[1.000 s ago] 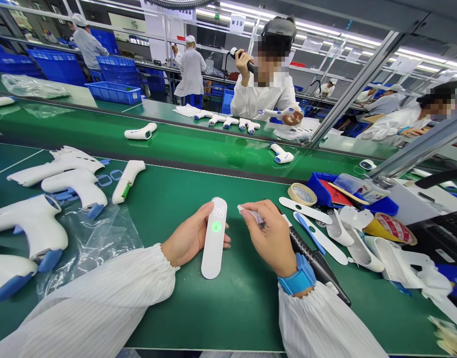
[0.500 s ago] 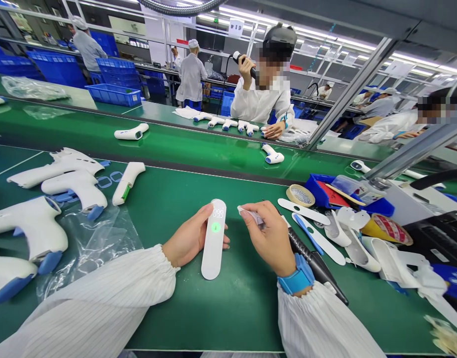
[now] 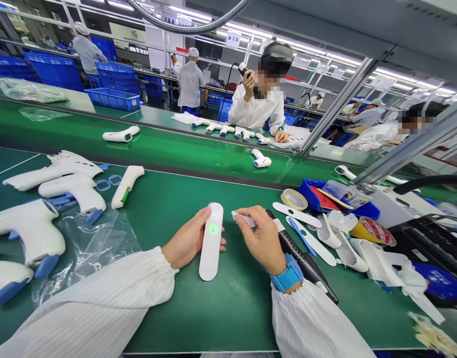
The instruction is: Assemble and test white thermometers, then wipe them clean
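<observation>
Grips the slim white digital handheld device (image 3: 210, 251) in the left hand (image 3: 187, 241), over the green workbench (image 3: 228, 318), with its long axis near to far and its lit display (image 3: 215, 215) at the far end, leaning slightly right. Pinches a crumpled whitish scrap (image 3: 250, 220) in the right hand (image 3: 265, 238), just right of that display, apart from it; cannot tell cloth from film.

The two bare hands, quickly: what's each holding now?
Left hand: closed on a long, round-ended white plastic device.
Right hand: closed, pinching a small whitish wad, material unclear.
</observation>
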The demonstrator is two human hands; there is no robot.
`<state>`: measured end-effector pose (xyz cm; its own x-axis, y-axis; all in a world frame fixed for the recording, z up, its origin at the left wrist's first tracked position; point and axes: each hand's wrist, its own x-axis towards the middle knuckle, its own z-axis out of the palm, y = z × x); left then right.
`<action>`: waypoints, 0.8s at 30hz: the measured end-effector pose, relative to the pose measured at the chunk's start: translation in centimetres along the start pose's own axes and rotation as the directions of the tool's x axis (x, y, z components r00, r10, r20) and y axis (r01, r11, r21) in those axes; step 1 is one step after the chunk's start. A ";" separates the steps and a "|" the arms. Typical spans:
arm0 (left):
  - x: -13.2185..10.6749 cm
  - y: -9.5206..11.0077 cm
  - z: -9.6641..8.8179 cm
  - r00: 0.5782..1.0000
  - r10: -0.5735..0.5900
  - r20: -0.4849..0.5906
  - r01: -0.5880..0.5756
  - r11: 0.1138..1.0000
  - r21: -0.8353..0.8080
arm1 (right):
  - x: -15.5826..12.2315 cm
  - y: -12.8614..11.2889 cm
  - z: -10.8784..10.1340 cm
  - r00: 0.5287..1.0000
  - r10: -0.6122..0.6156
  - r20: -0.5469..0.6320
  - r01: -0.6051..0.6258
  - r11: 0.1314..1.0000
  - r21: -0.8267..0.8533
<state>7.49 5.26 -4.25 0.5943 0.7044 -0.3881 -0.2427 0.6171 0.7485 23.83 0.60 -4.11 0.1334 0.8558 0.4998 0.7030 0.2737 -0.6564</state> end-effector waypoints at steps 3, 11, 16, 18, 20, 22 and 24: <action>-0.2 0.1 0.3 0.999 0.004 -0.033 -0.003 0.999 0.034 | 0.2 0.1 0.1 1.000 0.003 -0.016 -0.003 1.000 0.011; -0.9 0.7 0.7 0.994 0.010 -0.110 0.012 0.980 0.196 | -0.3 0.0 -1.1 0.982 0.175 -0.067 -0.161 0.971 0.175; -0.8 0.9 0.7 0.989 -0.020 -0.146 0.056 0.968 0.245 | 1.3 4.2 -10.3 0.923 0.204 -0.326 -0.235 0.970 -0.058; -0.8 0.9 0.8 0.985 -0.035 -0.167 0.076 0.967 0.244 | 2.9 7.3 -15.3 0.879 0.236 -0.413 -0.314 0.941 -0.130; -0.8 0.8 0.7 0.982 -0.045 -0.181 0.089 0.967 0.238 | 4.5 10.6 -20.0 0.827 0.264 -0.497 -0.402 0.895 -0.195; -0.7 0.6 0.4 0.982 -0.058 -0.182 0.099 0.969 0.226 | 6.0 13.6 -23.7 0.777 0.291 -0.559 -0.499 0.825 -0.264; -0.3 0.2 -0.1 0.983 -0.069 -0.172 0.102 0.976 0.190 | 7.2 16.0 -26.2 0.750 0.338 -0.568 -0.585 0.740 -0.332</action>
<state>7.25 5.19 -4.05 0.4686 0.7098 -0.5259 -0.0306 0.6080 0.7933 54.38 -0.41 3.78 0.7346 0.4852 0.4742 0.6741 -0.4432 -0.5908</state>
